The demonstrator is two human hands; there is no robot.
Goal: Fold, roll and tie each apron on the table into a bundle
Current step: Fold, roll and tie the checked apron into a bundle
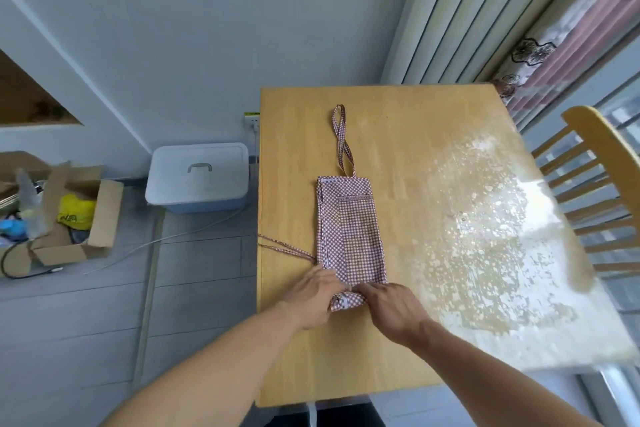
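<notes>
Under the curled fingers of the left hand (317, 291) and right hand (388, 305), the apron (351, 236) is showing as thin, matt woven cloth in a small red-and-white check, its near end rolled. Beyond the fingers, the table (433, 135) is looking like smooth pale wood, its lacquer flaking to the right into rough whitish patches. Left of them, a glossy plastic bin (197, 180) and a matt cardboard box (100, 218) are sitting on the floor.

Grey wall (173, 28), tiled floor (86, 322) — wooden chair (595, 163).
</notes>
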